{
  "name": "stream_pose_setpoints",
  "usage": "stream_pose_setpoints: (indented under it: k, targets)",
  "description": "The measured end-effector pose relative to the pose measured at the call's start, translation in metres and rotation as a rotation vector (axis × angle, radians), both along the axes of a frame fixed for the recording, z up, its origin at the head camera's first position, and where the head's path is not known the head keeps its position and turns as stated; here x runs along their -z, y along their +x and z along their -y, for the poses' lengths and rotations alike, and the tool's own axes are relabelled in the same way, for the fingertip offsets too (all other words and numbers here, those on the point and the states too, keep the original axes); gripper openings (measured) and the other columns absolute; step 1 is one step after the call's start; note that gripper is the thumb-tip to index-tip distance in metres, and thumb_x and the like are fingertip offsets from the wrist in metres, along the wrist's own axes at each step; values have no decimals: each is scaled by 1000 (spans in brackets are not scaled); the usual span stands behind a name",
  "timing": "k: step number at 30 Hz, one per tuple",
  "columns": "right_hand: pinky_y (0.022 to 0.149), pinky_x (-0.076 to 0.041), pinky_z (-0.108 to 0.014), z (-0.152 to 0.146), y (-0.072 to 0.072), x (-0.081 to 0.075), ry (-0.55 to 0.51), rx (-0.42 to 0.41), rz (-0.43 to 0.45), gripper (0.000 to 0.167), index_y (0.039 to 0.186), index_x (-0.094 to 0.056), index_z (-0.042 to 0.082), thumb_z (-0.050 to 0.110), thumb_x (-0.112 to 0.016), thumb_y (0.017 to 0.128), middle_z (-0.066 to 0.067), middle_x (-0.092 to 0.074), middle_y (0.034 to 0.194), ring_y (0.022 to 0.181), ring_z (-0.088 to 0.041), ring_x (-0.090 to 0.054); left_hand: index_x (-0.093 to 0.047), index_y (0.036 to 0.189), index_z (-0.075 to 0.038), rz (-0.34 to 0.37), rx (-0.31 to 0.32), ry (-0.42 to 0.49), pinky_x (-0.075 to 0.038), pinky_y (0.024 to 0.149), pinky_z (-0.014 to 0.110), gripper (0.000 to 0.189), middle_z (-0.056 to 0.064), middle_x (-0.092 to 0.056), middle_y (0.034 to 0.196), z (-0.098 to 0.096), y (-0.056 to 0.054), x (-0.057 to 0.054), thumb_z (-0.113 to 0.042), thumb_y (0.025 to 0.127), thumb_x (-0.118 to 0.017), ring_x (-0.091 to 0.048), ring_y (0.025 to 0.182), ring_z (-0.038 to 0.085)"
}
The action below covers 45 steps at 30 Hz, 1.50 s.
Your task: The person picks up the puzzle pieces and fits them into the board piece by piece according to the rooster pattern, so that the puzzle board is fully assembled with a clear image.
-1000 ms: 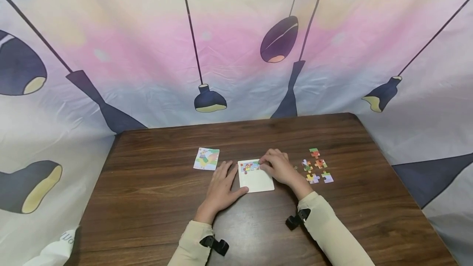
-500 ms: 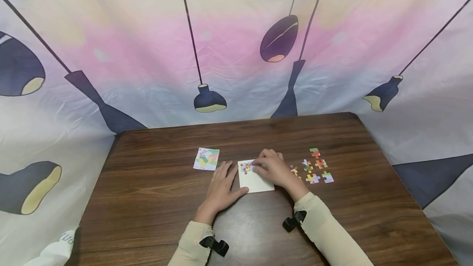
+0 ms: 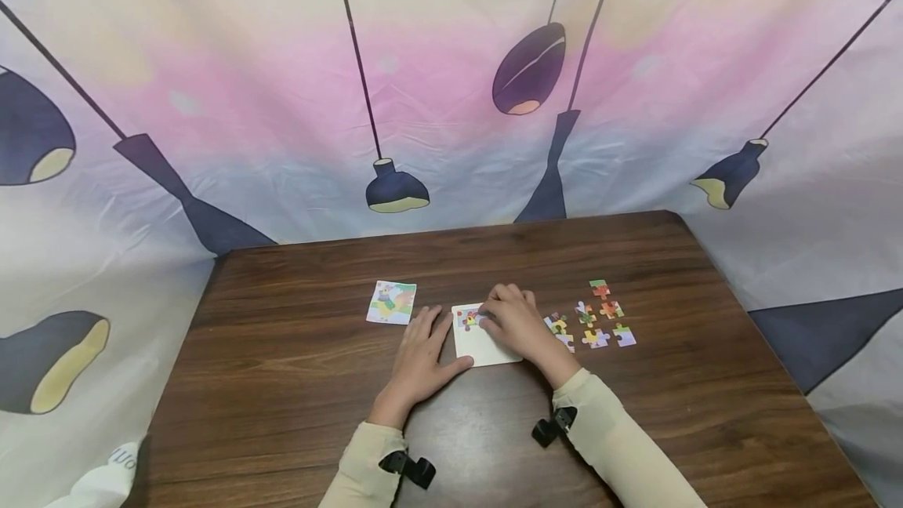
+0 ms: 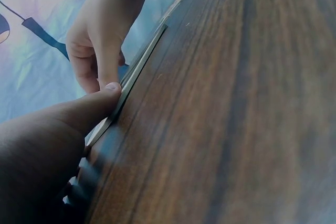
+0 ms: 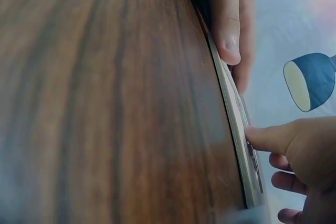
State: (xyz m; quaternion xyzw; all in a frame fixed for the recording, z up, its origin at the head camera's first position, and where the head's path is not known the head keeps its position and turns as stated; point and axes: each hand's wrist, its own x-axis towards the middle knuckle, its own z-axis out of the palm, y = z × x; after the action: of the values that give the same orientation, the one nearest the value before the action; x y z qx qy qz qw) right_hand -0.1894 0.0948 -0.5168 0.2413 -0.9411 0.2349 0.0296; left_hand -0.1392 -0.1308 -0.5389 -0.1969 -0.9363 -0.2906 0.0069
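A square white puzzle board [image 3: 487,350] lies mid-table, with joined puzzle pieces [image 3: 467,318] showing along its far left part. My left hand [image 3: 422,363] rests flat at the board's left side, its thumb on the near edge. Over the far right part of the board, my right hand [image 3: 518,324] has its thumb and curled fingers on a puzzle piece, mostly hidden beneath them. In the right wrist view the right thumb [image 5: 268,137] touches the board's top edge. The left wrist view shows the right fingers [image 4: 107,64] pointing down at the board.
Several loose puzzle pieces [image 3: 596,338] lie right of the board, some close to the right wrist. A small picture card [image 3: 391,302] sits to the far left of the board. Behind the brown wooden table [image 3: 282,382] hangs a printed curtain [image 3: 451,100].
The right hand has shifted a little left over the board, covering more of the joined pieces. Loose pieces beside its wrist have come into sight. The left hand stays put.
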Motion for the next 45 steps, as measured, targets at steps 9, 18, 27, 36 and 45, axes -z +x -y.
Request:
stream_pose_setpoints:
  k: [9,18,27,36,45]
  targets:
    - [91,-37,-50,-6,-5,3,-116,-25,34,28,125,-78,14,28,-75,101,-2,-62,110,103,-24,-52,-47,159,-5,1,-3,-11,-20,126,62,85,22,-37,166,1,-1,-1,-54,95,-73,-24,157,44]
    - [96,-39,-59,-66,-10,10,-330,11,8,31,125,-78,10,18,-81,95,-8,-66,115,112,-33,-55,-48,159,-5,24,-4,-27,-21,126,62,84,20,-36,166,0,2,3,-56,96,-72,-24,157,43]
    - [101,-44,-64,-124,-12,1,-340,74,63,39,131,-73,4,17,-81,96,-15,-64,129,126,-41,-50,-49,157,-3,-22,-8,-19,-24,124,64,84,22,-39,164,1,1,5,-53,95,-74,-27,155,45]
    - [90,-45,-58,-174,-14,-6,-281,99,59,41,133,-71,-1,13,-80,96,-20,-65,129,112,-41,-55,-47,159,-5,-5,-11,-26,-20,126,63,85,21,-37,166,-1,0,3,-55,95,-73,-24,157,43]
    - [106,-41,-72,-219,-24,-1,-251,146,160,49,142,-64,-3,15,-77,99,-27,-59,135,130,-50,-51,-48,158,-5,0,-10,-26,-22,126,63,85,21,-37,165,0,0,3,-55,95,-74,-25,157,43]
